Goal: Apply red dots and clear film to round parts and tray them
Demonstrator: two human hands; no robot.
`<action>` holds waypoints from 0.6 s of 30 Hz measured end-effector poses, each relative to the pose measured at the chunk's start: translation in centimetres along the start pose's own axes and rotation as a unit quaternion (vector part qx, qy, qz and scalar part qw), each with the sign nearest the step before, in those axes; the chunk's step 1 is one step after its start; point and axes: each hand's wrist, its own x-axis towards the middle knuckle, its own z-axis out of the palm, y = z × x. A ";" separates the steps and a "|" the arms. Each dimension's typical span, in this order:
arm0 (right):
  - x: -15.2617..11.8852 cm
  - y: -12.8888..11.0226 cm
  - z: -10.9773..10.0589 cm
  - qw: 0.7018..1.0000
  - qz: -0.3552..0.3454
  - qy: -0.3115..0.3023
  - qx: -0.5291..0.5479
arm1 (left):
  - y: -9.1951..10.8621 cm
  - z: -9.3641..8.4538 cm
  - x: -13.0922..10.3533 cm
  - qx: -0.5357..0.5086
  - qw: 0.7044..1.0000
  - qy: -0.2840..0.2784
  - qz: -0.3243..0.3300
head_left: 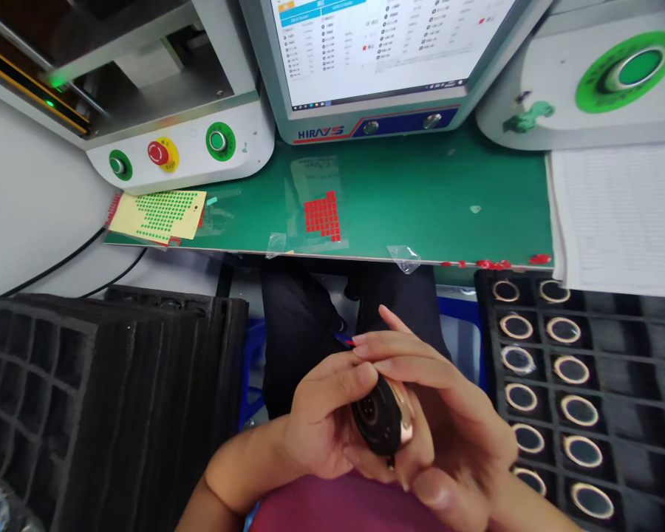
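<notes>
Left hand (pixel 324 417) and right hand (pixel 454 403) clamp a gold-edged device (pixel 377 420) — beyond it, red stickers (pixel 322 216) on a green worktop (pixel 404 199); right of it, gold-rimmed discs (pixel 579 411) in a black tray (pixel 640 380); left, stacked trays (pixel 144 399).

Factory w/ e-stop btn (pixel 158 153), trays (pixel 27 369)

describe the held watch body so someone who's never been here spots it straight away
From the green benchtop, go down past its front edge to the person's left hand. It grips a tilted black watch body with a rose-gold side. Unlike the gold-rimmed pieces in the foam tray, this one is held.
</notes>
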 end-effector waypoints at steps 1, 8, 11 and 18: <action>-0.1 0.0 0.1 1.000 0.005 0.005 0.007 | -0.1 0.0 -0.1 -0.001 1.000 0.002 -0.014; -0.5 1.4 -0.3 0.999 0.027 0.012 0.042 | 0.5 -0.1 1.0 0.066 0.998 0.020 -0.001; 0.0 2.7 -1.0 0.984 0.080 0.158 0.013 | 3.1 -1.3 4.5 0.289 0.947 0.114 0.077; 1.0 4.0 -2.5 0.905 0.130 0.398 0.069 | 8.7 -4.7 13.3 0.654 0.648 0.334 0.201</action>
